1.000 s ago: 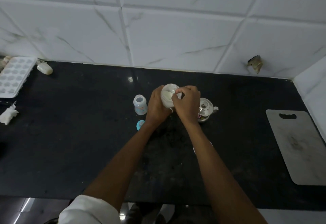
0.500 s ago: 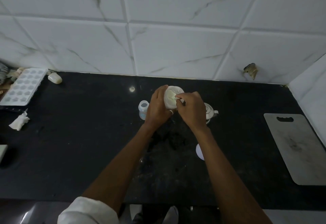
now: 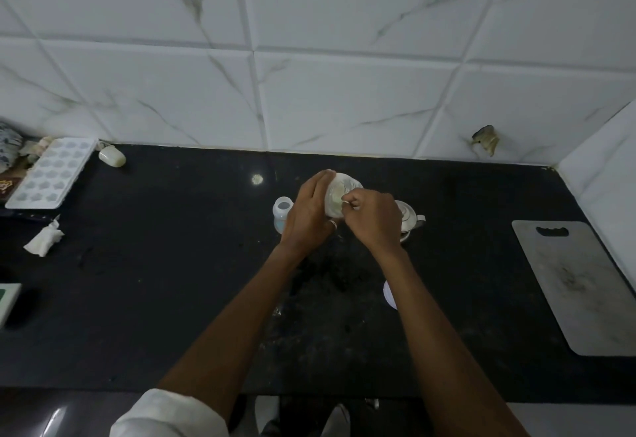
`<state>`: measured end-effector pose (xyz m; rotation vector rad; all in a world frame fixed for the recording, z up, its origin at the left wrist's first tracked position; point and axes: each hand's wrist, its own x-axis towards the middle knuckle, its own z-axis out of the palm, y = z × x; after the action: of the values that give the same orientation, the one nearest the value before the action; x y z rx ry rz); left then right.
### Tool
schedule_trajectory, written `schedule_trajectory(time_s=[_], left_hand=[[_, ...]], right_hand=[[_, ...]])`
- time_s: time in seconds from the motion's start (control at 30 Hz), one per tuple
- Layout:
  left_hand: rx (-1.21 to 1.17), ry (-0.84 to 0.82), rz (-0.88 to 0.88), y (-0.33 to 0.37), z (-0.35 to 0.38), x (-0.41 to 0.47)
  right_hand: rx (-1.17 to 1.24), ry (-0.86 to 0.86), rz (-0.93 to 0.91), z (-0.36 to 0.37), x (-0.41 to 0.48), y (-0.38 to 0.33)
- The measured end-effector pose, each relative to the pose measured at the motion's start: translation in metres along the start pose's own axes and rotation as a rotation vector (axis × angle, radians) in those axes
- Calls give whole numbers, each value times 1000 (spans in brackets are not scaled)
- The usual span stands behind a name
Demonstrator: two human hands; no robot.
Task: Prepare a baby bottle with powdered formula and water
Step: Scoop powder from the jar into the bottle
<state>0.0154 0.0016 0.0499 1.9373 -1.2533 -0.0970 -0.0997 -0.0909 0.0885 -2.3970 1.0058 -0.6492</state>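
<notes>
My left hand (image 3: 308,216) grips a small clear formula jar (image 3: 339,192) with pale powder inside, tilted toward me over the black counter (image 3: 155,264). My right hand (image 3: 373,221) pinches a thin scoop handle (image 3: 347,203) at the jar's mouth. The open baby bottle (image 3: 283,211), clear with a bluish base, stands upright just left of my left hand. A small steel kettle (image 3: 409,220) sits behind my right hand, partly hidden. A white round lid (image 3: 389,294) lies on the counter beside my right forearm.
An ice tray (image 3: 51,171) and a small white oval object (image 3: 112,156) lie at the back left, with crumpled tissue (image 3: 43,240) nearer. A grey cutting board (image 3: 578,285) lies at the right. The tiled wall (image 3: 344,92) runs along the back.
The view has tilted up, so everything sits lower in frame. My hands stay on the jar; the right hand's fingers have shifted slightly at its mouth.
</notes>
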Motion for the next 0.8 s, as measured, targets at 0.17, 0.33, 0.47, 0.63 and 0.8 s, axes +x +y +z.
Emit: schedule_trajectory(time_s=[0.17, 0.33, 0.47, 0.63, 0.8], left_hand=[[-9, 13, -15, 2, -2, -2], [-19, 29, -46, 3, -4, -2], [13, 41, -98, 4, -3, -3], [47, 39, -135, 5, 0, -4], [47, 15, -159, 4, 7, -4]], right_hand=[[163, -14, 163, -3, -1, -5], [341, 91, 290, -8, -1, -10], [491, 150, 417, -16, 2, -12], [821, 190, 653, -27, -1, -9], [934, 208, 744, -31, -3, -4]])
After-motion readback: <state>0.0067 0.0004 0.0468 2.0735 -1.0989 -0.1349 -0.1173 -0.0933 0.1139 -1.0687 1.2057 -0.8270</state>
